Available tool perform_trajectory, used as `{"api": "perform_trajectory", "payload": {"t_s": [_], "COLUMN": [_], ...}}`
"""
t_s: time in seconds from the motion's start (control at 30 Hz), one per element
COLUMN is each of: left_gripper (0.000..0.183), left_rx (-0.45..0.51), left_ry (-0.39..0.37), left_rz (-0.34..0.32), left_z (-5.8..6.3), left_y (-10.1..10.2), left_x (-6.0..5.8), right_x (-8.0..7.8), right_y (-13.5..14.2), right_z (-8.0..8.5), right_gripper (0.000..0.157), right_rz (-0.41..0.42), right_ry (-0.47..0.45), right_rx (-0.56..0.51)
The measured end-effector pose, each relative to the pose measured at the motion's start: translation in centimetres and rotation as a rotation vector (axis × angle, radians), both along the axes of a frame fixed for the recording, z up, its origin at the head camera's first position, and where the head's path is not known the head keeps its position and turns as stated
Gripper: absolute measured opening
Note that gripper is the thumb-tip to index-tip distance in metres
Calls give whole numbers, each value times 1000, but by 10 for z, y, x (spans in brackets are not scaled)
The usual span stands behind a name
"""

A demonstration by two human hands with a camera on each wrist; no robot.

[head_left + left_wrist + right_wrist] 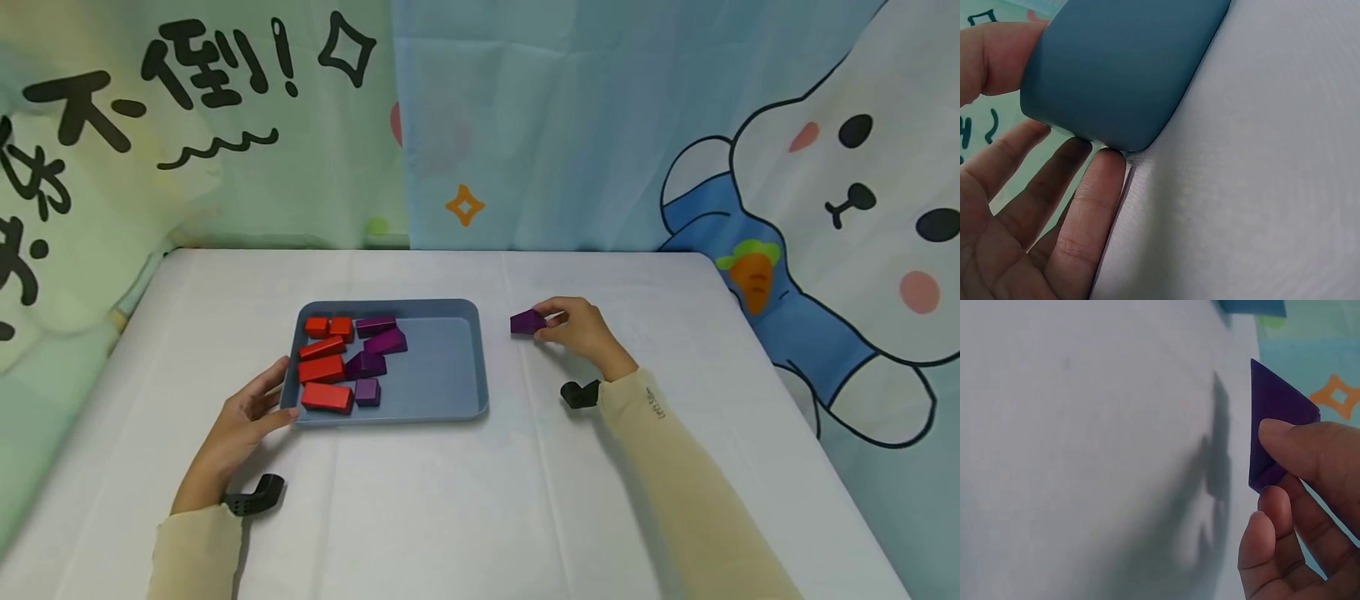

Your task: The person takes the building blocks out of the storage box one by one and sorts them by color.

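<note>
My right hand [577,329] pinches a purple wooden block [527,322] with slanted sides, held to the right of the tray. In the right wrist view the thumb [1285,440] presses across the block's flat face [1275,400], and its shadow falls on the cloth. With my left hand [247,412] I hold the blue-grey tray [435,367] by its near-left corner. The left wrist view shows fingertips [1107,165] against the tray's outer wall [1122,75] and the thumb on another side. Red blocks [322,369] lie along the tray's left, with purple blocks [366,364] beside them.
A white cloth [442,508] covers the table. Printed curtains [525,125] hang behind it and at its sides. Black wrist straps with camera mounts [258,496] stick out from both wrists.
</note>
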State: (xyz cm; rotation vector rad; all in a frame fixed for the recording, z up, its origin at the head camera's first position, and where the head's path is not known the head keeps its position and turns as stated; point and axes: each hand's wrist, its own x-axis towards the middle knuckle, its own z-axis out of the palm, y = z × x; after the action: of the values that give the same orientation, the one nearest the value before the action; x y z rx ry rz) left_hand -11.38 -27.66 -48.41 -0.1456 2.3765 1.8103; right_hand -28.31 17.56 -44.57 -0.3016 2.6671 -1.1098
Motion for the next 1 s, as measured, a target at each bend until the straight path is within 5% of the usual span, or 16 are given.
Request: {"api": "perform_trajectory", "payload": {"t_s": [0.33,0.6,1.0], "left_gripper": [78,79,78], "left_rx": [15,33,30], "left_ry": [-4,1,6], "left_rz": [10,10,12], "left_z": [-2,-2,-1], "left_y": [-2,-2,-3], "left_x": [0,-2,-2], "right_x": [-5,-6,-1], "right_y": [3,4,-40], "right_z": [-11,-1,33], "right_gripper": [41,56,40], "right_rz": [-28,12,53], "right_ry": [-50,-80,101], "right_rx": [26,51,-92]}}
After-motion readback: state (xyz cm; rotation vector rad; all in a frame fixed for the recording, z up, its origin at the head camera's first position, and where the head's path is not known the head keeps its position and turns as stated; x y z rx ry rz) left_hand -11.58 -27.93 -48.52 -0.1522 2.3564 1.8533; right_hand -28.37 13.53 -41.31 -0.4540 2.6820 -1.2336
